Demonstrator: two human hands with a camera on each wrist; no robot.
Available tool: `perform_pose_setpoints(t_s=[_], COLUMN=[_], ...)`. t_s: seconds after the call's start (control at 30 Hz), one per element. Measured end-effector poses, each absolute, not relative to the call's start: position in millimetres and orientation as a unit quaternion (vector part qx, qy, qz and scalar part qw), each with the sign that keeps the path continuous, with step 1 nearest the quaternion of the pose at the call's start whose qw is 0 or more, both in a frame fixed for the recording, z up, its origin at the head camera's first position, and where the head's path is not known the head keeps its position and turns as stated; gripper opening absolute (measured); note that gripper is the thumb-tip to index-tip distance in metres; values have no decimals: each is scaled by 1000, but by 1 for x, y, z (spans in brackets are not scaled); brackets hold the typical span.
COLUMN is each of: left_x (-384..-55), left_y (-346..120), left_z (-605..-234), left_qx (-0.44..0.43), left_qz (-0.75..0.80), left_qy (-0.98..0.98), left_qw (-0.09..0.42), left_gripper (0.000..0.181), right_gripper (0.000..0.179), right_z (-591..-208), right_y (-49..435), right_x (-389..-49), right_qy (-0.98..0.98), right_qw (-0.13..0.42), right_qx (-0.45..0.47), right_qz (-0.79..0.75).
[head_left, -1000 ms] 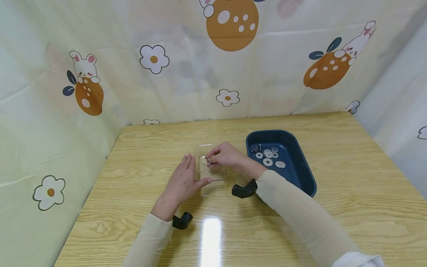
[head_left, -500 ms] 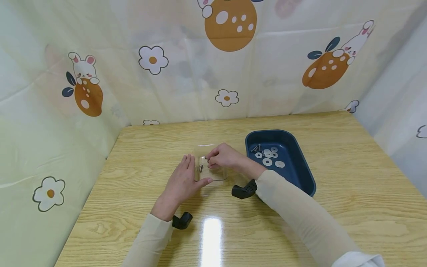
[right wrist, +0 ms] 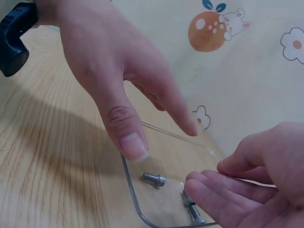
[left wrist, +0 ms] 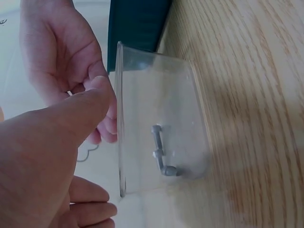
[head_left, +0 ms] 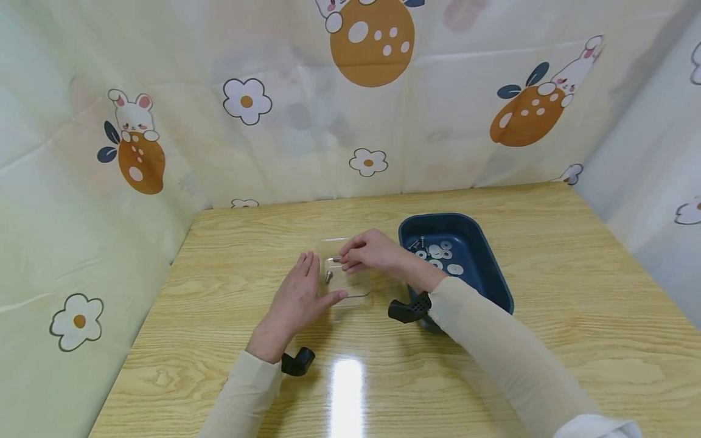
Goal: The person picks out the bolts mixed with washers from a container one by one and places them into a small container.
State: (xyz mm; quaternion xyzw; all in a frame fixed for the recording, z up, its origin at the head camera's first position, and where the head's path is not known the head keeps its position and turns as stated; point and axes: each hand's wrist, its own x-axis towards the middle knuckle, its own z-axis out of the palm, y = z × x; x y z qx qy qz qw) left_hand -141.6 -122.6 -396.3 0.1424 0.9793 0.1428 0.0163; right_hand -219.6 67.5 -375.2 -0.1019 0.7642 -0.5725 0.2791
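In the head view, the left hand (head_left: pixel 298 298) stood around the left side of a clear plastic box (head_left: pixel 353 286), fingers straight along its left wall and thumb stretched out by its near edge, bracing rather than gripping. The right hand (head_left: pixel 369 252) hung over the far right part of the box with fingers loosely bent. A metal bolt (head_left: pixel 328 277) lay in the box between the hands, and a second bolt (head_left: pixel 336 260) showed just beside the right fingertips. To the right of the right hand, partly behind its wrist, stood a dark blue tray (head_left: pixel 473 255) holding flat washers (head_left: pixel 455 269) and a few screws (head_left: pixel 415 245). Both hands were above a wood-grain table (head_left: pixel 219 274), with a printed curtain (head_left: pixel 301 134) beyond them.

In the left wrist view, the bolts lay on the box floor, below the left thumb and the right hand; the right fingers were above the rim.

In the right wrist view, the right hand was relaxed and nothing could be seen in its grasp; one bolt lay below the left thumb, and more bolt hardware lay just beside the right fingertips, its exact count unclear.
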Motion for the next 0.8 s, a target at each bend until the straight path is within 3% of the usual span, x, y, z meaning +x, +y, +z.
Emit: perform_pose_setpoints(t_s=[0.5, 0.8], left_x=[-143, -144], left_y=[-112, -105], left_z=[-388, -386], left_qx=[147, 151], left_qz=[150, 158], left_qy=[977, 975], left_qw=[21, 26], left_gripper=[102, 101], right_gripper=[26, 32], right_z=[-364, -364], right_y=[95, 113], right_x=[-220, -225], right_qy=[767, 762], right_qw=[264, 250], right_qx=[-80, -81], right_qz=[-579, -592])
